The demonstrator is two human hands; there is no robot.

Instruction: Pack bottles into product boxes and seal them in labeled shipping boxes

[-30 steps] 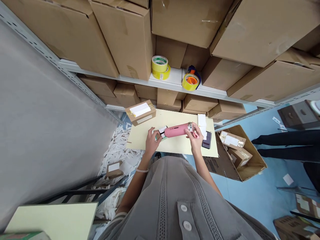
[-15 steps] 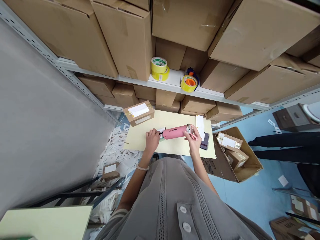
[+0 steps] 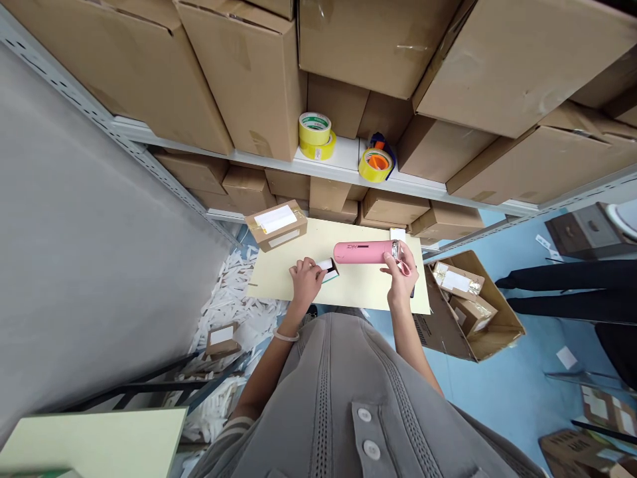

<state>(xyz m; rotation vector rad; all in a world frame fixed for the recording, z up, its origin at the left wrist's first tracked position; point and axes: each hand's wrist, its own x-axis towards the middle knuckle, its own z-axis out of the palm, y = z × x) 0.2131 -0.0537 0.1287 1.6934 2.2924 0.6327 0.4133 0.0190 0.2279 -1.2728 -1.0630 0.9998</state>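
Observation:
My right hand (image 3: pixel 399 273) is wrapped round the shiny silver end of a pink bottle (image 3: pixel 362 252), a slim cylinder with dark lettering on its side. A pink strap loop dangles from that end by my fingers. The bottle lies level above the table, its plain end pointing left. Close to that plain end, my left hand (image 3: pixel 306 277) is closed on the edge of a small open box (image 3: pixel 329 271). White and black show at the box's opening; its left part is hidden under my fingers. A dark phone (image 3: pixel 413 290) is mostly covered by my right hand.
A taped carton (image 3: pixel 277 226) with labels stands at the pale table's (image 3: pixel 269 282) back left. Tape rolls (image 3: pixel 315 133) and a tape dispenser (image 3: pixel 377 162) sit on the shelf above. At right, a large open carton (image 3: pixel 490 332) holds parcels. White paper strips (image 3: pixel 226 292) cover the floor at left.
My right hand has moved right with the pink bottle, drawing it away from the small box. More of the box shows now. My left hand has stayed close to its place.

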